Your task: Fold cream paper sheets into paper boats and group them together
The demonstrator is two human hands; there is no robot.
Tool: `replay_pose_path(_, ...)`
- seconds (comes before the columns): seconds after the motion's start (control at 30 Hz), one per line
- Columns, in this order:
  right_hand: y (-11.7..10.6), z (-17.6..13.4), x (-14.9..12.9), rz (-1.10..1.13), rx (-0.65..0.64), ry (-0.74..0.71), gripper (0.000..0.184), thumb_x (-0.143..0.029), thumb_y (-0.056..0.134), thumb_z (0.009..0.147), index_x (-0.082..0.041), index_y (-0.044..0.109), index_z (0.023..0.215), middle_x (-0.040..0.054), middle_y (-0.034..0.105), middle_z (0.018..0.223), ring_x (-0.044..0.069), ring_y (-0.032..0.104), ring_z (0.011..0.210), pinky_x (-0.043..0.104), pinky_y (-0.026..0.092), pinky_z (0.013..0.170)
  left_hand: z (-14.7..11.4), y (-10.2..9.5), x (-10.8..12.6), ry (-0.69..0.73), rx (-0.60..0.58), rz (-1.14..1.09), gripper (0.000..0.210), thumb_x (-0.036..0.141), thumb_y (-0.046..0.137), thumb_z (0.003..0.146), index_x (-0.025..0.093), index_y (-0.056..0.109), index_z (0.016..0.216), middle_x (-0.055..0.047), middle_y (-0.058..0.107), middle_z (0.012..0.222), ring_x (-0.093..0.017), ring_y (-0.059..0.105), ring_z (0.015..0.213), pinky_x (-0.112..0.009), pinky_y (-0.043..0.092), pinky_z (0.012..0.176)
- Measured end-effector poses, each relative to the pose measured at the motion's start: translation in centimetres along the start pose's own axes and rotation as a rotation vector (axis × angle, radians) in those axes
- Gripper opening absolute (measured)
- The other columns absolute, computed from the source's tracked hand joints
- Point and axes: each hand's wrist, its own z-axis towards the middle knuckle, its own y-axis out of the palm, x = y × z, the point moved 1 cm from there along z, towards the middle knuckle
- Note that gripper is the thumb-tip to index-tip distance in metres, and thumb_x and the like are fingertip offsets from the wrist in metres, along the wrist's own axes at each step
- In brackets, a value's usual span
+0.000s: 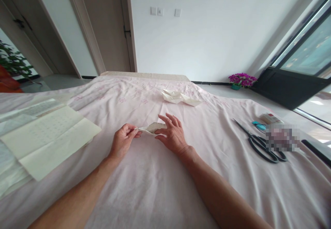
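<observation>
My left hand (pixel 123 140) pinches the left tip of a small folded paper (pixel 148 129) between thumb and fingers. At the paper's other end is my right hand (pixel 172 132), its thumb below and one finger against the paper, the other fingers raised and spread. The folded paper is pale, with a pointed top edge and faint marks on its face; my right fingers hide its right end. Beyond my hands, folded white paper boats (pixel 172 97) sit close together on the pink cloth (pixel 144 180).
To the left lie creased cream sheets (pixel 59 136) over other papers. Large black-handled scissors (pixel 261 146) rest at the right, near a blue round item (pixel 259 126), a small pack (pixel 271 118) and a blurred-out object (pixel 282 137). Purple flowers (pixel 242 79) stand on the floor beyond.
</observation>
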Motion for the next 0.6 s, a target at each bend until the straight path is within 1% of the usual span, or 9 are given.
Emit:
replay_pose_path(0.17,0.21,-0.01,0.1,0.005,-0.008,0.019,0.009,-0.037,0.074,0.076,-0.035,0.075,0.085,-0.002,0.047,0.14,0.03,0.029,0.135,0.053,0.019,0.111,-0.05,0.05,0.03,0.006,-0.006,-0.011,0.029,0.042,0.067,0.077,0.016,0.055,0.085,-0.005,0.072,0.074,-0.02,0.07,0.072,-0.034,0.055,0.072)
replay_pose_path(0.27,0.26,0.03,0.04,0.014,-0.025,0.019,0.008,-0.035,0.074,0.076,-0.034,0.075,0.084,-0.0013,0.051,0.136,0.03,0.031,0.134,0.053,0.019,0.111,-0.04,0.08,-0.02,0.013,-0.008,-0.008,0.029,0.041,0.067,0.077,0.016,0.055,0.086,-0.005,0.072,0.075,-0.019,0.07,0.072,-0.034,0.055,0.072)
replay_pose_path(0.4,0.47,0.12,0.01,0.024,-0.06,0.016,0.004,-0.031,0.074,0.076,-0.033,0.075,0.08,-0.0031,0.056,0.13,0.028,0.033,0.132,0.051,0.018,0.112,-0.01,0.07,-0.28,0.008,-0.027,-0.001,0.029,0.041,0.066,0.078,0.016,0.054,0.085,-0.004,0.072,0.077,-0.019,0.07,0.074,-0.033,0.055,0.074)
replay_pose_path(0.6,0.54,-0.17,0.26,0.044,-0.071,0.027,0.004,-0.034,0.071,0.078,-0.031,0.074,0.08,-0.0022,0.06,0.124,0.028,0.034,0.131,0.05,0.016,0.112,0.11,-0.11,-0.67,-0.004,-0.04,0.003,0.028,0.041,0.064,0.079,0.016,0.053,0.087,-0.004,0.071,0.078,-0.019,0.07,0.076,-0.033,0.055,0.076)
